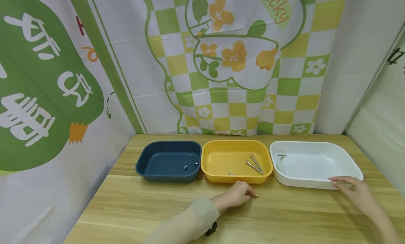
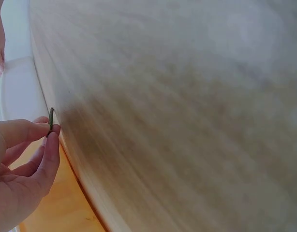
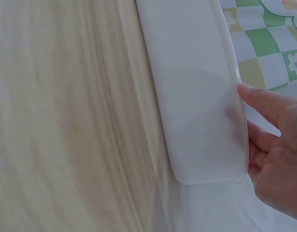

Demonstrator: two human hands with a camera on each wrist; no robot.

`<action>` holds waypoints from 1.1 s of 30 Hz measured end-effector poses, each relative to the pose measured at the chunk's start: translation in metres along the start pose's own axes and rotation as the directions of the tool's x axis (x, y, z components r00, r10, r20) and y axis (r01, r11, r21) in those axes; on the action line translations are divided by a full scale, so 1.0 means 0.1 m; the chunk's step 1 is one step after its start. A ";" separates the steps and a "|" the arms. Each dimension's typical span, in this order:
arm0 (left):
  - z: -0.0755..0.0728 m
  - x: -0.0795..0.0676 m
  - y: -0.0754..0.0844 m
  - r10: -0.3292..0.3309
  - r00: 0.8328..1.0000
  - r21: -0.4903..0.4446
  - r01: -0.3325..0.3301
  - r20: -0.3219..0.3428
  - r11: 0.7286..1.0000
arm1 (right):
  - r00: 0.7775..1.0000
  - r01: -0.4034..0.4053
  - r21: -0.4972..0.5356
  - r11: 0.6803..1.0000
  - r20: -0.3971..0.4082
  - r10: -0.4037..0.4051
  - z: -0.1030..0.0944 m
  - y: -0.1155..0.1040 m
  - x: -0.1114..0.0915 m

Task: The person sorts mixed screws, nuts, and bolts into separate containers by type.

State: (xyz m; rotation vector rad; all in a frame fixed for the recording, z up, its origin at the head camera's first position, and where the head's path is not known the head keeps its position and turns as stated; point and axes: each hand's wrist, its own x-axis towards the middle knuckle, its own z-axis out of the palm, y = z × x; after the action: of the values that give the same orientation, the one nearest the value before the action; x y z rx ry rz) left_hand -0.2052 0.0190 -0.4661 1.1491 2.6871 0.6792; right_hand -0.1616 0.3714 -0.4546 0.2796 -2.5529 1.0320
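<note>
My left hand (image 1: 235, 194) pinches a small brass-coloured screw (image 2: 51, 118) between thumb and fingertips, just in front of the yellow tray (image 1: 237, 179). The screw points away from the fingers; its other end is hidden in the grip. At the front rim of the white tray (image 1: 303, 183), toward its right end, my right hand (image 1: 359, 194) holds the edge. Its thumb meets the rim and the other fingers reach behind the wall, where they show faintly through it. A few small brass screws (image 1: 282, 155) lie at the left inside the white tray.
Two long silver screws (image 1: 254, 167) and a short screw (image 1: 232, 173) lie in the yellow tray. On the left, a dark blue tray (image 1: 167, 178) holds two small nuts (image 1: 185, 167). All three trays stand in a row on the wooden table (image 1: 126, 209), before a patterned curtain (image 1: 227, 107).
</note>
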 end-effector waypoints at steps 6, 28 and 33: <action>0.01 0.00 -0.01 0.019 1.000 0.034 -0.019 -0.006 0.999 | 1.000 0.024 0.006 1.000 -0.015 -0.024 0.01 0.01 0.01; -0.02 -0.03 0.02 0.053 0.993 -0.050 -0.058 -0.104 0.997 | 1.000 0.024 0.011 1.000 -0.007 -0.024 0.00 0.00 0.01; -0.05 -0.03 0.06 0.068 0.986 -0.085 -0.082 -0.153 0.993 | 1.000 -0.001 0.000 1.000 0.004 0.001 0.01 0.01 -0.01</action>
State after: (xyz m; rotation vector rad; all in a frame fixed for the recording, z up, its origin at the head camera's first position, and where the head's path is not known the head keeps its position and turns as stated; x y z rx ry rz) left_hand -0.2008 0.0184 -0.4595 1.2280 2.7119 0.9260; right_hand -0.1616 0.3717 -0.4561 0.2808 -2.5571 1.0330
